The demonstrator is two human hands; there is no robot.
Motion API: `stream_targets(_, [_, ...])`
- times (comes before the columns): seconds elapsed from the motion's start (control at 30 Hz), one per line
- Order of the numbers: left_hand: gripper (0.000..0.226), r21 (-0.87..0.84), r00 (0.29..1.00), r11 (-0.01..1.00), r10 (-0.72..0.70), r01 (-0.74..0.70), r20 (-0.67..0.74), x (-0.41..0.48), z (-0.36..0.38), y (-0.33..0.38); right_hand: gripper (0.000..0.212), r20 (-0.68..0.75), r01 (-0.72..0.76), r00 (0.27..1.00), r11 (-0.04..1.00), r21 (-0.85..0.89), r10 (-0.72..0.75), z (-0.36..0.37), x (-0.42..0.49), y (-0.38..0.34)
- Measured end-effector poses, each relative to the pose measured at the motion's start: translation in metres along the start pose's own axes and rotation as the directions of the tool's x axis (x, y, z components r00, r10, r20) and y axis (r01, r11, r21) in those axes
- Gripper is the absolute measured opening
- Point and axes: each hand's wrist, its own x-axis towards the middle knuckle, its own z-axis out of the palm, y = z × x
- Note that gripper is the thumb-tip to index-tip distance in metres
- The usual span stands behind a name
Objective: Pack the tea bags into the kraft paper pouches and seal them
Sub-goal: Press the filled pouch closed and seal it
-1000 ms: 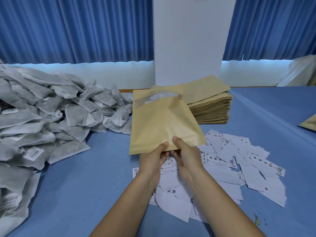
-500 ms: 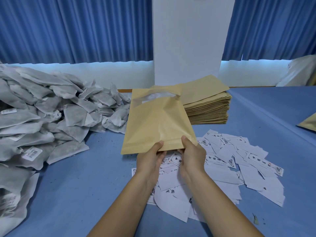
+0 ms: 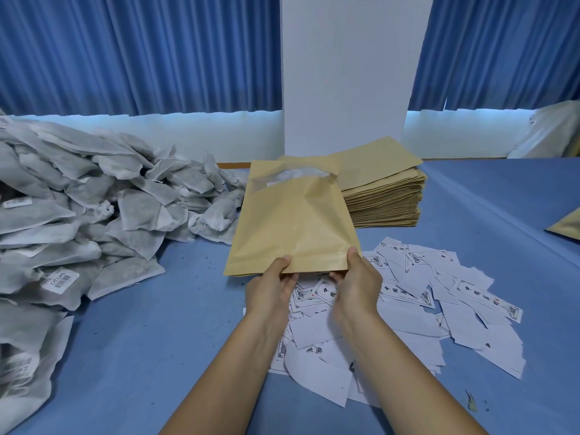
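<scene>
Both grips pinch the near bottom edge of one pouch [image 3: 292, 224], thumbs on top: the left grip [image 3: 271, 290] near the middle of that edge, the right grip [image 3: 356, 285] at its right corner. The pouch tilts up and away from them, its mouth open at the far end with a white tea bag [image 3: 295, 176] showing inside. Left of the left grip lies a heap [image 3: 94, 208] of tea bags; beyond the right grip, a stack [image 3: 383, 196] of flat pouches; under and right of both, loose labels [image 3: 439, 293] litter the blue surface [image 3: 157, 340].
</scene>
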Motion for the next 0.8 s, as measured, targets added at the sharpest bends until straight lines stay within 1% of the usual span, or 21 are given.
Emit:
stream_targets(0.07, [0.01,-0.003,1.0,1.0,-0.009,0.009,0.019,0.001,0.0,-0.001,0.005,0.081,-0.038,0.996,0.998,0.042,0.035,-0.001,0.0,-0.001])
stream_targets(0.13, [0.009,0.006,0.998,1.0,-0.03,0.03,0.05,0.002,0.0,0.0,0.015,0.135,-0.064,0.989,0.998,0.025,0.06,-0.002,-0.001,-0.002])
stream_targets(0.2, [0.006,0.004,0.998,0.999,-0.039,0.039,0.05,0.003,-0.002,0.001,0.018,0.124,-0.054,0.991,0.998,-0.01,0.055,-0.003,-0.001,-0.004])
stream_targets(0.3, [0.007,-0.009,1.0,1.0,-0.009,0.008,-0.019,0.007,-0.004,0.005,0.012,0.088,-0.08,0.993,0.996,-0.036,0.083,-0.004,-0.001,-0.005])
stream_targets(0.57, [0.01,0.019,0.999,1.0,-0.017,0.017,-0.048,0.006,-0.002,0.004,0.014,0.049,-0.111,0.993,0.994,-0.018,0.111,-0.005,0.003,-0.004])
stream_targets(0.7, [0.011,-0.004,0.992,0.999,0.047,-0.048,-0.117,0.008,-0.005,0.01,0.016,0.048,-0.133,0.99,0.991,-0.004,0.133,-0.005,0.003,-0.003])
stream_targets(0.8, [0.015,0.007,0.995,0.999,0.033,-0.033,-0.092,0.007,-0.005,0.014,0.017,0.049,-0.168,0.985,0.984,0.052,0.165,-0.006,0.006,-0.008])
